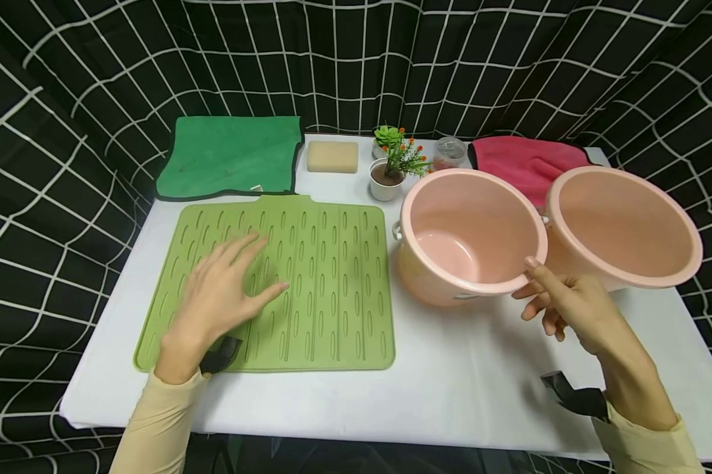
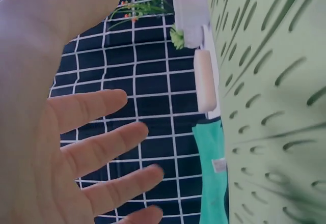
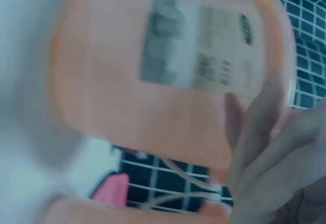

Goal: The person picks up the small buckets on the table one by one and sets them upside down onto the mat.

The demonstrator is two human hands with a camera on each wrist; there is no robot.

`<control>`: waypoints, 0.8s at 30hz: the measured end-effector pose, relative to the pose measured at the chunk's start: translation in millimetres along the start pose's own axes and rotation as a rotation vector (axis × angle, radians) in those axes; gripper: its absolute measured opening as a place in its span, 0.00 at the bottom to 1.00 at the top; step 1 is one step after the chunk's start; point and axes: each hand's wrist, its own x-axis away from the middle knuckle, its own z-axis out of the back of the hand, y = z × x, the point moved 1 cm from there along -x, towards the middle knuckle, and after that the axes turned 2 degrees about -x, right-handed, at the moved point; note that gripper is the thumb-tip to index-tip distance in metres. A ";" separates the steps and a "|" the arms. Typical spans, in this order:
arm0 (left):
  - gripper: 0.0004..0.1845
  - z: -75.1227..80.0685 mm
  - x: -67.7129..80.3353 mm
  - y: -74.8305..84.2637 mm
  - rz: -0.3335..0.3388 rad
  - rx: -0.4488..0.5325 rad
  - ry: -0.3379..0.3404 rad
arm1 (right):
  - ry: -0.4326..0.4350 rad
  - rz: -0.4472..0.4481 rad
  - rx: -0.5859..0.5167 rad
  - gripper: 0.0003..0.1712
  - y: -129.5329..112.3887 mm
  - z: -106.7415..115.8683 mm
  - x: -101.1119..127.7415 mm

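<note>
My left hand [image 1: 220,296] hovers over the green drying mat [image 1: 332,289], fingers spread and thumb out, holding nothing. In the left wrist view those fingers [image 2: 109,147] show apart from the mat's ribbed surface. On the right, my right hand [image 1: 575,306] pinches the near right rim of a pink bucket [image 1: 433,280], thumb over the rim and fingers on the outer wall. A printed label [image 3: 198,46] is on that wall in the right wrist view. A second pink bucket [image 1: 622,227] stands just right of the first.
Along the back of the white table [image 1: 451,388] lie a green cloth [image 1: 231,155], a beige block [image 1: 332,157] and a red cloth [image 1: 528,164]. Between them stand a potted flower plant [image 1: 385,187], a small succulent [image 1: 387,137] and a clear container [image 1: 449,153]. Black gridded curtain surrounds the table.
</note>
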 end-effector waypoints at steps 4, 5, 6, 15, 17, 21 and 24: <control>0.40 -5.0 5.8 5.5 -0.042 0.022 0.053 | -0.075 -0.005 -0.157 0.31 7.1 -6.0 -8.2; 0.40 -6.0 7.1 6.8 -0.050 0.024 0.062 | -0.086 -0.003 -0.202 0.31 7.9 -6.7 -9.9; 0.40 -6.8 8.3 7.9 -0.055 0.027 0.069 | -0.090 -0.001 -0.237 0.31 8.1 -7.3 -11.6; 0.37 -15.6 14.7 12.4 -0.065 0.039 0.080 | -0.019 -0.009 -0.207 0.33 0.0 -12.4 -21.5; 0.37 -16.8 14.8 12.4 -0.063 0.037 0.081 | 0.003 -0.014 -0.167 0.32 -1.5 -12.3 -21.9; 0.37 -17.7 14.6 12.2 -0.065 0.030 0.088 | 0.025 -0.010 -0.092 0.32 -5.8 -11.6 -22.3; 0.37 -17.8 13.6 12.5 -0.069 0.026 0.092 | 0.020 -0.010 -0.081 0.31 -7.7 -11.6 -22.1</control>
